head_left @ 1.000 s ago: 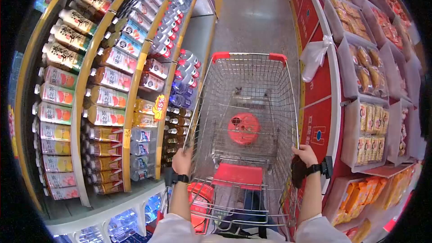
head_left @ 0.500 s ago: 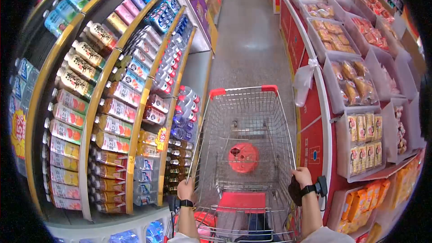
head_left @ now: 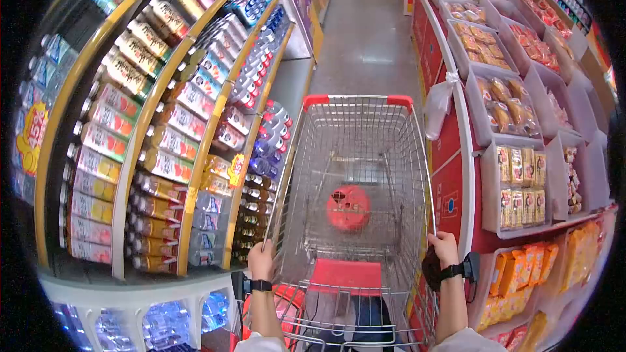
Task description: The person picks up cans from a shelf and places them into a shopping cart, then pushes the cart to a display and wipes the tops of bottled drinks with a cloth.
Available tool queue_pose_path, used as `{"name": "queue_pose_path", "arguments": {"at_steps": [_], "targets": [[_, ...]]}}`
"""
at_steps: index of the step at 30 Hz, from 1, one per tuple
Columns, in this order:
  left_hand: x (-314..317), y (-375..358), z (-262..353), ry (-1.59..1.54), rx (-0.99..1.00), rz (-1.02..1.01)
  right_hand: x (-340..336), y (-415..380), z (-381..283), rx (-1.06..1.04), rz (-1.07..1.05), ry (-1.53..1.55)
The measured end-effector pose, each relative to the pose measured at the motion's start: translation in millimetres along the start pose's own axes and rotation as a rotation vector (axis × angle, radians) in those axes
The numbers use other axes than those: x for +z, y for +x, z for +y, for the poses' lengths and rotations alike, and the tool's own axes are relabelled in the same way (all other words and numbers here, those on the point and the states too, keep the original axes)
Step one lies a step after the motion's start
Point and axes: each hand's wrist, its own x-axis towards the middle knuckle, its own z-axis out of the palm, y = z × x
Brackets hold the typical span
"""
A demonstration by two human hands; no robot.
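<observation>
A wire shopping cart (head_left: 357,132) with red corner caps stands in the aisle in front of me. My left hand (head_left: 261,259) grips the cart's left rim near its rear end. My right hand (head_left: 445,246) grips the right rim; a black band with a small device sits on that wrist. Inside the basket lies one round red object (head_left: 348,208) with dark holes. The red child-seat flap (head_left: 345,276) is folded at the rear, between my forearms.
Shelves of bottled drinks (head_left: 163,117) run close along the cart's left side. Red display bins of packaged snacks (head_left: 518,182) line the right. A white plastic bag (head_left: 438,108) hangs on the right display's edge. Grey aisle floor (head_left: 365,32) stretches ahead.
The view rose and then dipped again. The cart has rolled a little forward along the aisle past the shelves. Both hands keep the same grip on the rims.
</observation>
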Motion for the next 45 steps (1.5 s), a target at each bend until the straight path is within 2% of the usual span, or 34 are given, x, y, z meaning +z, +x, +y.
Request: {"name": "queue_pose_path", "arguments": {"at_steps": [3,5,7,9,11,14,15,18,21,25,33,36,39,40,43,44,45], "targets": [[-30,-24,7,-0.026,-0.045,-0.010,-13,-38,-6,-0.017,-0.017,-0.001],[-38,-36,-17,-0.086,-0.011,0.012,-18,-65,-1,-0.039,0.009,0.004],[-57,-61,-15,-0.235,0.019,0.046,-24,-100,-2,-0.097,0.020,0.068],[-71,-77,-39,-0.177,0.007,0.013,-30,-137,8,-0.147,0.009,0.122],[-81,-97,-65,-0.294,0.021,-0.014,-34,-179,18,-0.121,0.007,0.216],[-114,-141,-78,-0.281,0.123,-0.014,-44,-245,37,-0.157,0.061,0.178],[-112,-147,-100,-0.363,0.095,-0.030,-48,-267,45,-0.137,0.068,0.169],[-133,-182,-117,-0.260,0.070,-0.090,-55,-306,87,-0.138,0.114,0.139],[-150,-227,-123,-0.345,0.062,-0.136,-63,-341,123,-0.128,0.109,0.155],[-150,-267,-171,-0.221,0.167,-0.103,-68,-393,162,-0.087,0.106,0.152],[-158,-335,-225,-0.306,0.055,-0.263,-56,-498,253,0.006,0.199,0.019],[-142,-344,-269,-0.245,0.180,-0.262,-48,-526,282,0.048,0.254,0.000],[-134,-365,-288,-0.200,0.082,-0.347,-44,-548,306,0.112,0.240,-0.003],[-133,-374,-291,-0.189,0.164,-0.344,-43,-552,317,0.114,0.248,-0.109],[-125,-403,-301,-0.200,0.176,-0.312,-37,-571,344,0.153,0.261,-0.133],[-122,-405,-312,-0.173,0.118,-0.384,-32,-570,360,0.187,0.239,-0.087],[-117,-408,-320,-0.136,0.160,-0.360,-29,-572,375,0.195,0.243,-0.134]]}}
